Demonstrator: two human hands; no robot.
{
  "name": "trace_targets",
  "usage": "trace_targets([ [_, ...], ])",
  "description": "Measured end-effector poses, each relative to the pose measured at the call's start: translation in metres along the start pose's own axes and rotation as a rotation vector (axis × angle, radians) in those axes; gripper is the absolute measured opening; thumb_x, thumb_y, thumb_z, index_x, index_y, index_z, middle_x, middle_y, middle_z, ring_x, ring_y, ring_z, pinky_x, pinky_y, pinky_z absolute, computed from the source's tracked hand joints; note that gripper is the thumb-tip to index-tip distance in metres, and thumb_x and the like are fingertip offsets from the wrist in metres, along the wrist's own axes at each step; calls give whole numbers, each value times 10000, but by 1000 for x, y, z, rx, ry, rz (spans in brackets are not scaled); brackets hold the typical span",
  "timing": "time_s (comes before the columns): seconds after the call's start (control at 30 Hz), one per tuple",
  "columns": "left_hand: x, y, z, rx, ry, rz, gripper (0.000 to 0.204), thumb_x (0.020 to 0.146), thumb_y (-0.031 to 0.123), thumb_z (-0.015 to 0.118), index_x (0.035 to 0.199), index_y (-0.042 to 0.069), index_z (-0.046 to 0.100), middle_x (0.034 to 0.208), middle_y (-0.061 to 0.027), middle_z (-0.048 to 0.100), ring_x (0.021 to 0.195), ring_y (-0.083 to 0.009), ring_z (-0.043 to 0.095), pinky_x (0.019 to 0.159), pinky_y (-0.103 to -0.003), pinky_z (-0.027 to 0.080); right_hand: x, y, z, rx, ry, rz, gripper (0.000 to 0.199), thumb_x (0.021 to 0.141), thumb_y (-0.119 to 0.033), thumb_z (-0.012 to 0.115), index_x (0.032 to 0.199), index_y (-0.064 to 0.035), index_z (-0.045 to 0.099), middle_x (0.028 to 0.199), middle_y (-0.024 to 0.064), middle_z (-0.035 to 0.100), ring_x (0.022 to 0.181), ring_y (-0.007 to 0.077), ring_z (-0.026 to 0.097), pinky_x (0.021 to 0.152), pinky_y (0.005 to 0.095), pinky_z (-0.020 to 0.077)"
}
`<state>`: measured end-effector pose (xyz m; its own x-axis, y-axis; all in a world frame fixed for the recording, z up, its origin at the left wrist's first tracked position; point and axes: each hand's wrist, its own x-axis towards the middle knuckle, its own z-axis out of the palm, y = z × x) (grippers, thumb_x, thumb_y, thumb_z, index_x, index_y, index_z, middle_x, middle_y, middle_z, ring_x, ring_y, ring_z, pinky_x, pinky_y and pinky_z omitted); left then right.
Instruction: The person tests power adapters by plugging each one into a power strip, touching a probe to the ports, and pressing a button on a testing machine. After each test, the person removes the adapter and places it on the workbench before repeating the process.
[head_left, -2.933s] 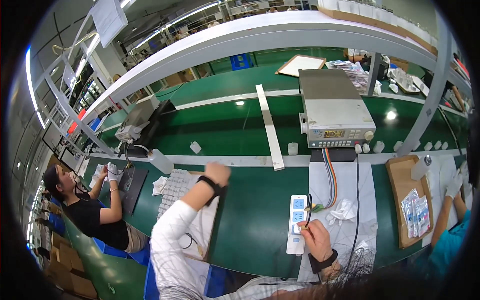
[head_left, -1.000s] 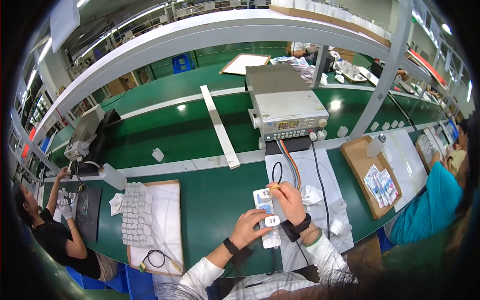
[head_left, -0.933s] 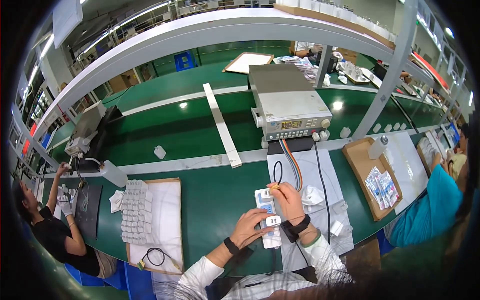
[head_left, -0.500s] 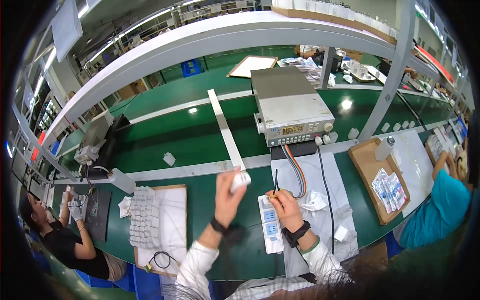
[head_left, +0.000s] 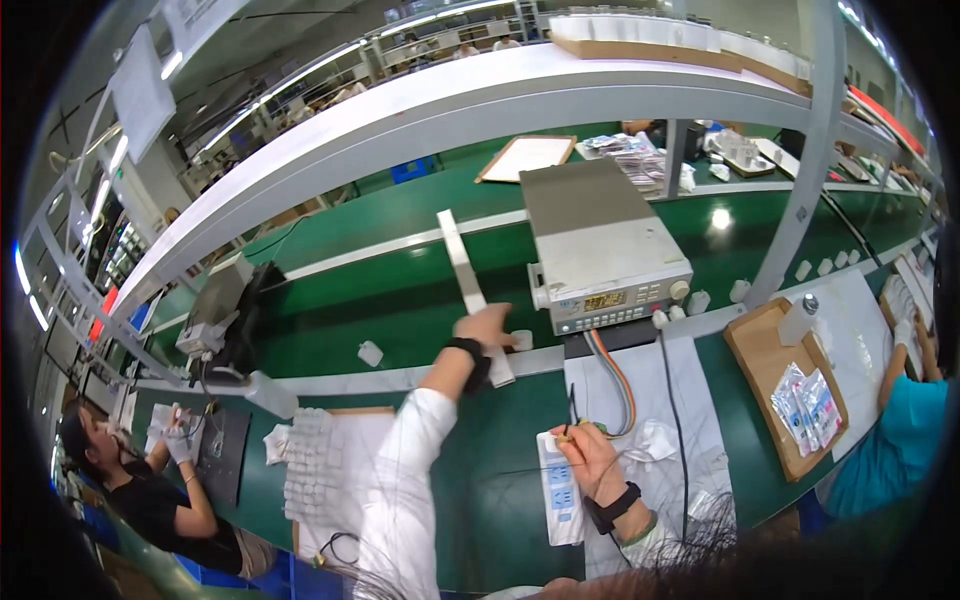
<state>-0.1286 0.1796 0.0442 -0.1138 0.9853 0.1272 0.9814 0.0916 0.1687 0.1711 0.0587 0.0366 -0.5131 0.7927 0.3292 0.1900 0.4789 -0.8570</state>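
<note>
My left hand is stretched forward over the edge of the green belt, its fingers closed around a small white part beside a white divider strip. My right hand stays close to me on the white mat. It pinches a thin black probe upright, just above the top end of a white power strip lying flat on the bench.
A grey test instrument stands behind the mat, with a coloured ribbon cable running down from it. A tray of white parts lies to my left, a wooden tray with packets to my right. Other people work on both sides.
My left hand left the power strip with a small white part and reached forward to the belt. My right hand stayed at the strip's top end with the probe.
</note>
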Motion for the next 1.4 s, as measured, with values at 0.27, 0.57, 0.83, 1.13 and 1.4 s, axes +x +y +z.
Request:
trace_targets([
  [0.27,-71,-197,-7,894,-354,-564,235,925,262,507,1094,243,669,1095,-14,619,1036,-253,622,663,-472,530,-3,0,10,34,28,-32,190,909,-150,607,1081,-71,623,909,95,570,801,269,608,676,330,482],
  [0.57,-146,-191,-24,117,192,-413,303,826,174,678,1108,88,606,1117,-74,586,944,-259,641,802,-386,523,-2,4,23,66,-10,-79,195,911,-152,604,1078,-52,619,920,101,580,809,273,605,689,335,482],
  [0.83,-245,93,-36,-1268,-131,-130,400,817,91,733,1185,15,595,1086,-43,657,1001,-129,613,873,-264,485,6,15,13,72,2,-89,208,910,-136,599,1088,-30,613,944,115,598,842,277,611,727,333,488],
  [1.13,-258,133,12,-703,27,116,370,758,150,788,1106,114,670,1035,23,656,871,-105,598,756,-245,457,3,12,9,126,19,-130,226,915,-141,599,1101,-13,603,954,112,605,818,266,616,711,325,492],
  [1.4,-253,104,7,-917,-141,161,399,752,147,783,1129,114,658,1126,-15,643,1010,-131,592,776,-255,456,3,16,12,100,29,-140,229,913,-151,606,1103,-21,607,947,110,601,807,267,614,697,328,489],
])
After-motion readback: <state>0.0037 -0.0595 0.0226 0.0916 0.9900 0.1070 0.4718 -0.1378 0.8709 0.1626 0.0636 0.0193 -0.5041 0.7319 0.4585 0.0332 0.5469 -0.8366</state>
